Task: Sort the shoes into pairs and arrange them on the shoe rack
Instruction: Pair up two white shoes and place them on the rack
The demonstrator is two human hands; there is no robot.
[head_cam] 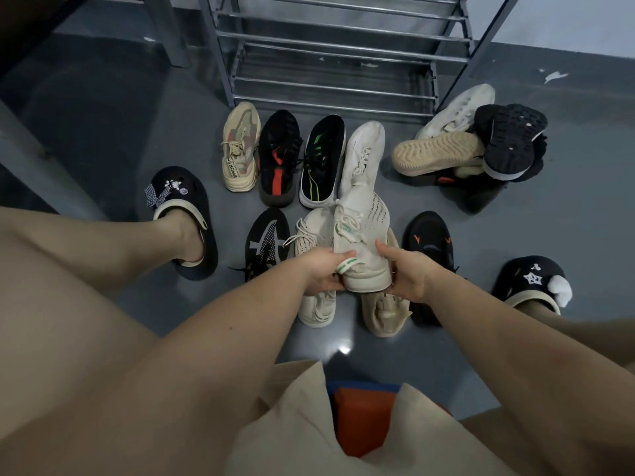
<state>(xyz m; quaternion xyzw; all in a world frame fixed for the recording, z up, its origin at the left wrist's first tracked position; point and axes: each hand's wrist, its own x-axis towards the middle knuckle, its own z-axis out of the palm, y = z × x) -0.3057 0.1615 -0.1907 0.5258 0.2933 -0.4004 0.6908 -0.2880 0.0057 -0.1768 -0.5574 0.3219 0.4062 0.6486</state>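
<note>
Both hands hold one cream knit sneaker point(364, 242) with green trim by its heel, toe pointing away. My left hand point(324, 269) grips the heel's left side and my right hand point(407, 273) the right side. Its matching cream sneaker point(314, 266) lies on the floor just below and left. A metal shoe rack point(330, 53) stands ahead with bare shelves. Near the rack sit in a row a beige sneaker point(240, 149), a black and red sneaker point(278, 159), a black and green sneaker point(323, 159) and a white sneaker point(364, 156).
A pile of upturned shoes point(474, 142) lies right of the rack. A black and grey sneaker point(266, 242), a tan sneaker point(385, 310) and a black sneaker with orange marks point(429, 249) surround my hands. My feet wear black clogs point(182, 214) point(532, 283).
</note>
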